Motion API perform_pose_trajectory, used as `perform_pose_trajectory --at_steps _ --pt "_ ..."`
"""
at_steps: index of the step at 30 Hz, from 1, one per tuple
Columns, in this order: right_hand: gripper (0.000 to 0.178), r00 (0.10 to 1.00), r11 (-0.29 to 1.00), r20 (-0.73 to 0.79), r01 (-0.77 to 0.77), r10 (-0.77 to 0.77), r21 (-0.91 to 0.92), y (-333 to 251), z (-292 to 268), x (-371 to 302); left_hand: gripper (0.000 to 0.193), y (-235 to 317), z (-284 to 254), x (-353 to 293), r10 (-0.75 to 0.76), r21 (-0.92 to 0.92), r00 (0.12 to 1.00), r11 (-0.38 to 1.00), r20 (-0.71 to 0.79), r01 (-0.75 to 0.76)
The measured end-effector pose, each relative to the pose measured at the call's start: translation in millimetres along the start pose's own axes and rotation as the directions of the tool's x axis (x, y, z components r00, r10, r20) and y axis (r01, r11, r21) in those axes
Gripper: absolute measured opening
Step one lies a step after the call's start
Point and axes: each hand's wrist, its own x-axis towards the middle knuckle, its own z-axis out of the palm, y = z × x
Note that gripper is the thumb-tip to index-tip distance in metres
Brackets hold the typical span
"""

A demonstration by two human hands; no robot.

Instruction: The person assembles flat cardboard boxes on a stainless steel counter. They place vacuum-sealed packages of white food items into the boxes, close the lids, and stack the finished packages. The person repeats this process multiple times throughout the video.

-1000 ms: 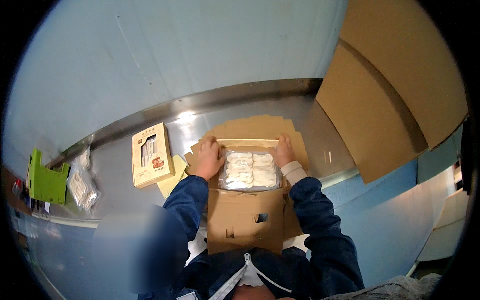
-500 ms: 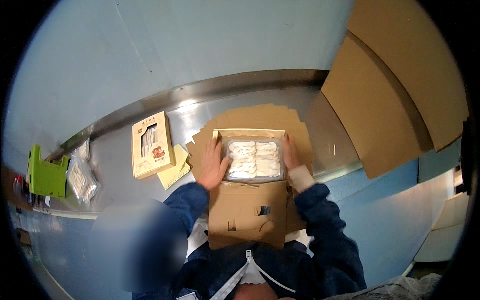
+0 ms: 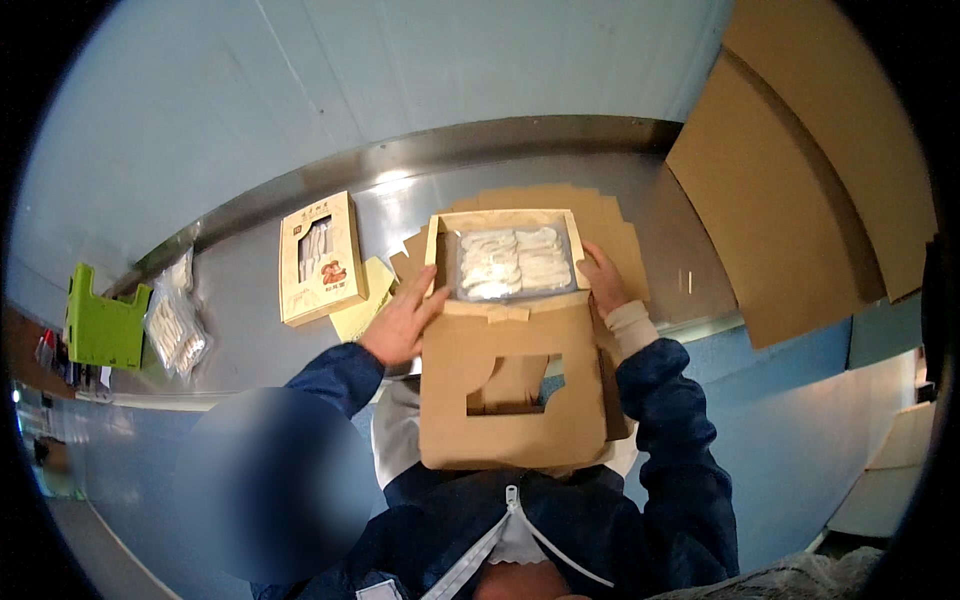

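In front of me an open cardboard gift box [image 3: 505,217] lies with its lid [image 3: 520,440] folded down toward my body. A cut-out window shows in the lid. Inside the box sits a clear plastic pack of pale, elongated pieces [image 3: 492,262], laid in two columns. My left hand [image 3: 400,318] rests against the box's left front corner, with its fingers stretched and spread. At the right wall, my right hand [image 3: 605,284] grips the box side with bent fingers; some fingertips are hidden.
A closed printed box [image 3: 322,262] stands at left on the metal table [image 3: 240,300], beside yellow paper [image 3: 365,305]. Farther left are clear packs [image 3: 175,325] and a green plastic holder [image 3: 103,318]. Flat cardboard [image 3: 625,235] lies under the open box; large cardboard sheets [image 3: 770,190] lean at right.
The lid has shifted, so its window now shows more fully. My left hand has slid back toward the box's front corner, and my right hand's fingers have bent around the right wall.
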Motion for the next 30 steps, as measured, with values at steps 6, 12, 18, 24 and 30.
perform_pose_trajectory --at_steps 6,12,18,24,30 --pt "0.042 0.925 0.515 0.175 0.337 -0.337 -0.788 -17.5 -4.6 -45.1 0.055 15.9 5.6 -16.8 0.095 0.155 0.995 0.983 0.014 -0.096" --pt "0.043 0.808 0.201 0.485 0.564 -0.334 -0.801 -26.5 -19.1 -123.5 0.049 29.6 19.2 -44.3 0.17 0.085 0.985 0.982 0.011 -0.17" --pt "0.047 0.963 0.343 0.257 0.216 0.079 -0.914 -38.2 -20.8 -100.1 0.051 32.1 12.3 -4.1 -0.545 -0.519 0.838 0.72 -0.013 0.46" --pt "0.075 0.883 0.237 0.275 0.381 -0.381 -0.894 -36.0 3.0 -38.2 0.06 -7.5 27.1 53.2 -0.305 -0.109 0.943 0.95 -0.134 0.292" --pt "0.08 0.9 0.199 0.307 0.378 -0.31 -0.904 -39.9 44.4 22.3 0.071 -24.1 22.2 93.9 -0.402 -0.125 0.914 0.911 -0.051 0.394"
